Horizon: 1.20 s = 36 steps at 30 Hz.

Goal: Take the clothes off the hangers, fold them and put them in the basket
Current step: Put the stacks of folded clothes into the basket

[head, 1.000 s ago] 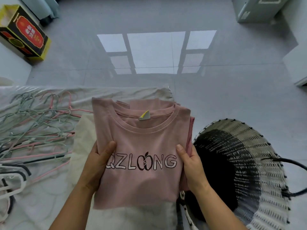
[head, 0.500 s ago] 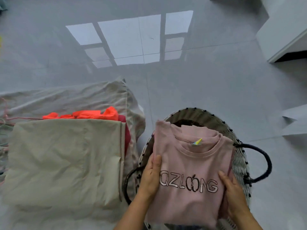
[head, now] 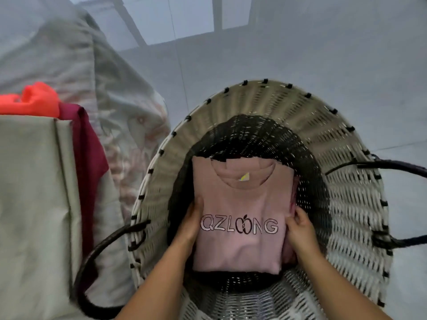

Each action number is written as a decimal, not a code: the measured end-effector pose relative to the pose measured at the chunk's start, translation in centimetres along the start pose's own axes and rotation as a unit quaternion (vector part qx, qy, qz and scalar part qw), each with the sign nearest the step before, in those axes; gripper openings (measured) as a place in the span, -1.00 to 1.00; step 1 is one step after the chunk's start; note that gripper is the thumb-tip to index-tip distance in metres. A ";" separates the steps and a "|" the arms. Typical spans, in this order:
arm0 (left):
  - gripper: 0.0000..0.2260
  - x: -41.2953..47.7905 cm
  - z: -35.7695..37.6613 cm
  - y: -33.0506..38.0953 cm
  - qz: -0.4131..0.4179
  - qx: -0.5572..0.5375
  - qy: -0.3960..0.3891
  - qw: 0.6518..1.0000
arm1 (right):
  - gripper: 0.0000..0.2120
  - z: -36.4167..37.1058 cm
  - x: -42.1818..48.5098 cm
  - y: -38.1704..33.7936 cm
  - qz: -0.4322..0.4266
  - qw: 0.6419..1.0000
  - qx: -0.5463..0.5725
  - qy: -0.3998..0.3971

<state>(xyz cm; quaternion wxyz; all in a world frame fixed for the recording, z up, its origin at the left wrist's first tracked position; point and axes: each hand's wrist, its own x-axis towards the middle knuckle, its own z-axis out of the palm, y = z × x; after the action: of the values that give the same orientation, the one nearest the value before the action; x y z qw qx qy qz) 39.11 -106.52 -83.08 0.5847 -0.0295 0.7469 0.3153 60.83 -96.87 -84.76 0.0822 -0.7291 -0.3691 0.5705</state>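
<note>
1. Deep inside the woven basket [head: 346, 204]: a folded pink T-shirt [head: 240, 199], print side up, collar toward the far wall, "QZLOONG" lettering readable across the chest, a small yellow tag at the neckline.
2. Low over the dark inner bottom of the basket; impossible to tell whether resting on it or just above it.
3. Left hand [head: 190, 224]: clamped on the left edge of the T-shirt beside the letter "Q", thumb along the top face, fingers tucked underneath and hidden.
4. Right hand [head: 300, 229]: clamped on the right edge beside the letter "G", thumb pressed on the top face, fingers curled round the folded layers.
5. Hands apart, one at each side of the garment, both forearms reaching in over the near rim.
6. Basket wall: pale weave in the upper part, black stitches spaced along the rim, dark weave lower down.
7. Dark loop of the left handle [head: 92, 262] at the basket's left side; right handle [head: 392, 165] at its right side, arching outward.
8. Just left of the basket: a pale rumpled sheet [head: 111, 88], spread out and somewhat blurred.
9. On that sheet: a folded beige cloth [head: 34, 204], flat and square-edged.
10. At the beige cloth's right edge: a maroon garment [head: 89, 158], partly covered by it.
11. Behind the beige cloth: a bright orange garment [head: 39, 102], bunched up.
12. Beyond the basket: glossy grey floor [head: 300, 54], with a bright window reflection [head: 173, 19] near the top edge.
</note>
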 end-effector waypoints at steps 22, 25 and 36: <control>-0.09 -2.5 1.9 2.7 0.136 0.236 0.053 0.961 | -0.36 2.1 -2.6 0.3 -0.148 0.887 -0.438 0.016; -0.25 -8.9 -0.6 7.0 0.283 0.194 0.030 0.939 | -0.33 3.8 -6.6 -2.8 -0.176 0.946 -0.271 0.034; -0.53 -18.4 -27.2 12.3 0.465 0.127 0.326 0.813 | -0.14 19.2 -23.4 -16.1 -0.350 0.927 -0.097 -0.098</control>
<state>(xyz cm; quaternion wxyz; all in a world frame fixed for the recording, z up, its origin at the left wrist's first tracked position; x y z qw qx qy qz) 16.59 -116.43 -58.10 0.0892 0.2946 0.8519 0.4237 34.77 -105.95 -64.39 0.1692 -0.4985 -0.6603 0.5356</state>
